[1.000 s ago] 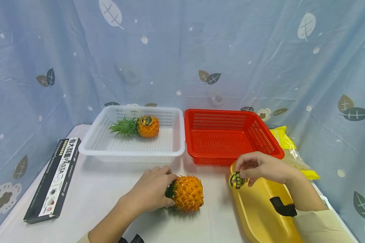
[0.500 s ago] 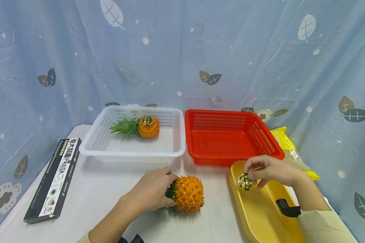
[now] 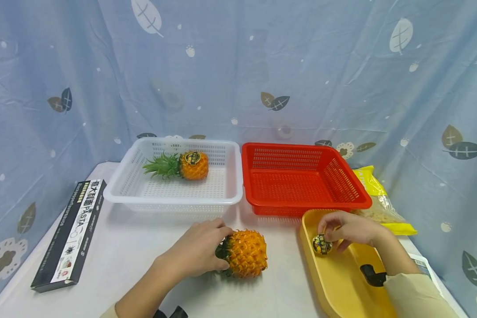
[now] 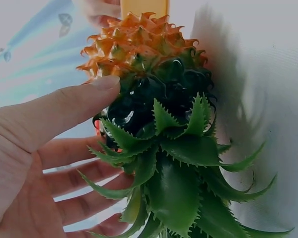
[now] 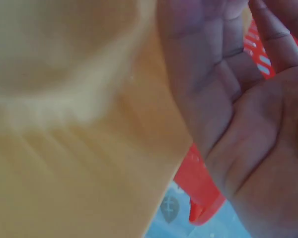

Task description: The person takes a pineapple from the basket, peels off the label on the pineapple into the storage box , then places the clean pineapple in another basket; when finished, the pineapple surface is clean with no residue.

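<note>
- The black box to my left reads "PASTA" in Latin capitals beside Chinese characters; its finer lettering is too small for me to make out fully.
- My right hand pinches a round label, yellow with a dark band of characters, at the far end of the yellow tray; I can't tell whether the label touches the tray.
- A similar black-and-gold label sits on the small pineapple lying in the white basket.
- My left hand grips the larger pineapple, thumb against its side.
- That one lies on the white cloth, nearer me than the white basket and the red basket: glossy orange with hooked spikes, dark green near the crown, its leaves saw-edged.
</note>
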Demonstrator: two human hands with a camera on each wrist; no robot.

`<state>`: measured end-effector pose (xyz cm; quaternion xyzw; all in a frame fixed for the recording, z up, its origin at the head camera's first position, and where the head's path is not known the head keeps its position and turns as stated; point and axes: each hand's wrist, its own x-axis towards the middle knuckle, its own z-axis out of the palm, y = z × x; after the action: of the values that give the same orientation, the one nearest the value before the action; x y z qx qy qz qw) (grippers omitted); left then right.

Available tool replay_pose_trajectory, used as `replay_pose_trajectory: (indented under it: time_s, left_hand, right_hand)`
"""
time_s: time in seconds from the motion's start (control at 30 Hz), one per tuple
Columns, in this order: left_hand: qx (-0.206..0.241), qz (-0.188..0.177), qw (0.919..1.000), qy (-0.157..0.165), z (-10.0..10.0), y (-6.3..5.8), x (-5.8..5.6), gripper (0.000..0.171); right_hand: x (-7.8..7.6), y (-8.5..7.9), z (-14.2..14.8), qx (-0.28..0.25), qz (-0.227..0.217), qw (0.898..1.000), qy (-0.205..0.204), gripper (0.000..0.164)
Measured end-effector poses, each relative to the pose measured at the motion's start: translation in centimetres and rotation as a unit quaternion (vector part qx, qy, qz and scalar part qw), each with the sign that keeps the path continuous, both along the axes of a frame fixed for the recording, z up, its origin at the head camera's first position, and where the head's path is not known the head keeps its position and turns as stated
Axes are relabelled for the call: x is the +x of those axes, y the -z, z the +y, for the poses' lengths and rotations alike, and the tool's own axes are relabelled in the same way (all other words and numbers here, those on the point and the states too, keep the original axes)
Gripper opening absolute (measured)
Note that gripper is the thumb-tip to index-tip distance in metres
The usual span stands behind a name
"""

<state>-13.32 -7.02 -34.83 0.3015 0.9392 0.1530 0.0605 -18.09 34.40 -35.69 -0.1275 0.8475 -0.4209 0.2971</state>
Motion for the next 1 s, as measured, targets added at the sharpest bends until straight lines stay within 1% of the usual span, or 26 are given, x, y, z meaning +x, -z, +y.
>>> replay_pose_trajectory:
  time_s: [0.27, 0.37, 0.57, 0.8, 1.0]
  left_hand:
    - [0.006, 0.006, 1.0000, -0.001, 0.0, 0.1, 0.0, 0.066]
    - [0.008, 0.010, 0.9999, 0.002, 0.0, 0.1, 0.0, 0.065]
    - [0.005, 0.008, 1.0000, 0.000, 0.0, 0.0, 0.0, 0.066]
    - [0.000, 0.008, 1.0000, 0.003, 0.0, 0.0, 0.0, 0.065]
    - [-0.001, 0.017, 0.9998, 0.008, 0.0, 0.1, 0.1, 0.064]
  right_hand:
    - [-0.5, 1.7, -0.7, 0.042, 0.036, 0.998, -0.010, 0.012]
    - [-0.6, 2.1, -0.6, 0.041, 0.041, 0.998, -0.007, 0.013]
    - [-0.8, 2.3, -0.8, 0.039, 0.043, 0.998, -0.005, 0.011]
    - [-0.8, 2.1, -1.3, 0.054, 0.055, 0.997, -0.006, 0.007]
    - [-0.5, 2.1, -1.4, 0.061, 0.056, 0.997, 0.002, 0.007]
